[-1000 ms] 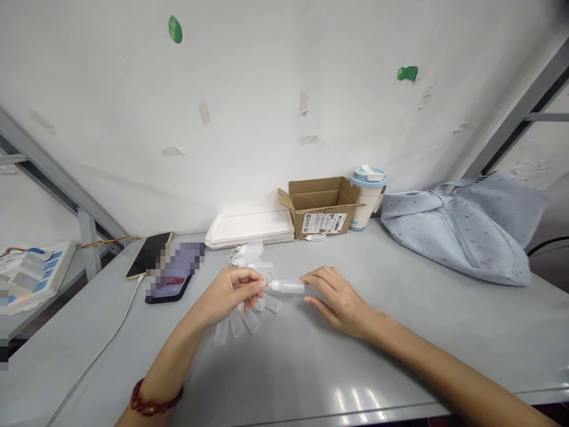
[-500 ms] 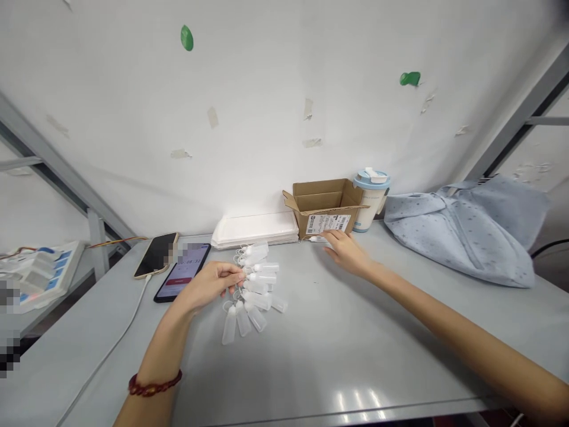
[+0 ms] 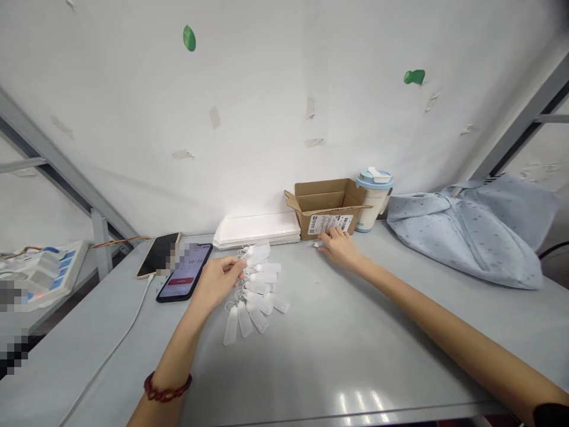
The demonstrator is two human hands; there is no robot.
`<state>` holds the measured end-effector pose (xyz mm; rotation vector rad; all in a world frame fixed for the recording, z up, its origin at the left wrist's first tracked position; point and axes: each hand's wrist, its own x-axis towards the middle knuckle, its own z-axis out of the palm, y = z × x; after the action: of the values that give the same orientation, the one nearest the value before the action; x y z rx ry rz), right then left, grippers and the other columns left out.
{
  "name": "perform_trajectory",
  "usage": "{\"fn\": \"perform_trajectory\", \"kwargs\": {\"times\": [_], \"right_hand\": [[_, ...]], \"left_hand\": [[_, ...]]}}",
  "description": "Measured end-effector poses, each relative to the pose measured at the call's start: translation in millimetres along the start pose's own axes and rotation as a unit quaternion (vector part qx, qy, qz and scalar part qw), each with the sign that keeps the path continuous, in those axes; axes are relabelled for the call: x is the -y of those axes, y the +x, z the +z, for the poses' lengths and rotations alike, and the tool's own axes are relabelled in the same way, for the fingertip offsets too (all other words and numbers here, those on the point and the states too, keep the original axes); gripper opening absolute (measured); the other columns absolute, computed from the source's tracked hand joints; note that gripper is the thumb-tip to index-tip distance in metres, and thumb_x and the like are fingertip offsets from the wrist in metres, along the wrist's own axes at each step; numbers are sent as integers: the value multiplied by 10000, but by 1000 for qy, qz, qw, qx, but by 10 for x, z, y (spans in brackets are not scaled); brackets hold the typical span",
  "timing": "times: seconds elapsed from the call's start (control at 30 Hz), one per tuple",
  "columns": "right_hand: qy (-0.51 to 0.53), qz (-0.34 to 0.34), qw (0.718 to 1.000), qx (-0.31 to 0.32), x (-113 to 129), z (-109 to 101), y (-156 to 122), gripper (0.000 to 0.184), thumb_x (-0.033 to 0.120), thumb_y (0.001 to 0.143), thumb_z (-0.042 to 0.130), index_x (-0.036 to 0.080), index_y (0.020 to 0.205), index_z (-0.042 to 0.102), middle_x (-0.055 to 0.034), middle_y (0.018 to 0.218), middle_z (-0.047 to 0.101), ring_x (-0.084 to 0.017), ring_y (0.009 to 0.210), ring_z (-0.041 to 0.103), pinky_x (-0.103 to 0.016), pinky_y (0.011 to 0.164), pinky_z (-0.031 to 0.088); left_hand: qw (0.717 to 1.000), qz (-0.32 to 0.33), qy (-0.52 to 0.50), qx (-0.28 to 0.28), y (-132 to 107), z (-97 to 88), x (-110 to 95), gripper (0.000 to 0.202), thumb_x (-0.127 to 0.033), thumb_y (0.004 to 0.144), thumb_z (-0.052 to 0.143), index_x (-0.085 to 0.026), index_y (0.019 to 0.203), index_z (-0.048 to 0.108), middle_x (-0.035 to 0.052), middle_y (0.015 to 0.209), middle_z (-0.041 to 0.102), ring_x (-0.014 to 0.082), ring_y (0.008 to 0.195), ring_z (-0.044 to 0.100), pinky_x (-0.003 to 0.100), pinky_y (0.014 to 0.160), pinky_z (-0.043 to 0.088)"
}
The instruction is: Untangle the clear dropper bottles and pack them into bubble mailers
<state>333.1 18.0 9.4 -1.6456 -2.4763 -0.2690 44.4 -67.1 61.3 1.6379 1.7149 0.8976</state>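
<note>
At far left a white device with blue parts sits beyond the table's edge; a pale cable runs into the nearest end of one phone, which probably lies lengthwise to leave that end free; a second phone lies face up beside it, which keeps its lit display readable from the near side; the left hand comes in over the table, thumb and forefinger brought together at the loop ends of the translucent plastic pieces, though whether they pinch a loop cannot be told; the pieces fan out with loops toward this hand, an arrangement that seems to keep those ends within its reach; behind them a white stack lies flat near the wall, beside an open cardboard box; a small white tip shows in front of the box, at the right hand, whose bent fingers hide the rest, so their grip is unclear; a lidded cup stands upright beside the box, and a blue cloth bag slumps farther right, both seemingly set back to leave the near surface for the hands.
</note>
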Motion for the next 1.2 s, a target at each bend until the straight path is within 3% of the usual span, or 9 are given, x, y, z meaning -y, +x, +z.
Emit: {"fn": "perform_trajectory", "kwargs": {"times": [0.17,0.33,0.43,0.57,0.8,1.03,1.2], "right_hand": [[49,-6,999,10,4,-44,-215,174,240,896,455,125,921,583,-147,983,580,-275,958,523,-379,773,400],[132,-23,991,-9,136,-248,-612,188,280,934,380,169,964,528,-87,959,613,-186,868,578,-324,764,435],[257,-60,962,-67,282,-372,-769,171,296,932,383,183,970,505,-77,909,625,-182,785,584,-356,770,432],[290,-109,947,-87,446,-457,-859,151,285,930,399,178,970,497,-73,891,616,-179,787,574,-347,752,420],[269,-168,944,-93,528,-476,-919,154,268,933,403,159,981,501,-75,868,611,-181,783,554,-345,743,382],[273,-167,944,-86,544,-478,-939,157,265,935,393,161,981,501,-63,836,599,-169,744,543,-330,712,383],[315,-152,934,-77,610,-490,-968,135,257,928,403,175,988,492,-63,850,599,-165,730,545,-316,682,428]], "left_hand": [[998,25,-57,8,-97,105,-114,311,-447,744,541,-150,673,595,-11,562,548,103,475,455,215,481,363],[986,43,-119,105,-256,208,-257,276,-420,778,544,-157,729,610,-13,581,541,89,472,449,202,447,361],[974,32,-157,160,-325,294,-286,281,-414,795,542,-158,896,602,-11,623,559,95,485,479,209,445,389],[965,17,-170,201,-362,398,-278,357,-418,817,521,-161,1064,540,-4,689,581,107,514,517,225,454,434],[960,33,-143,239,-381,450,-282,261,-395,831,505,-159,770,599,-3,649,583,93,498,511,210,466,429],[954,36,-143,261,-391,442,-294,270,-410,816,523,-168,729,603,-3,649,596,86,489,503,197,459,415],[950,13,-188,250,-403,495,-343,291,-421,781,555,-165,651,594,-32,520,528,81,426,458,194,406,385]]}}
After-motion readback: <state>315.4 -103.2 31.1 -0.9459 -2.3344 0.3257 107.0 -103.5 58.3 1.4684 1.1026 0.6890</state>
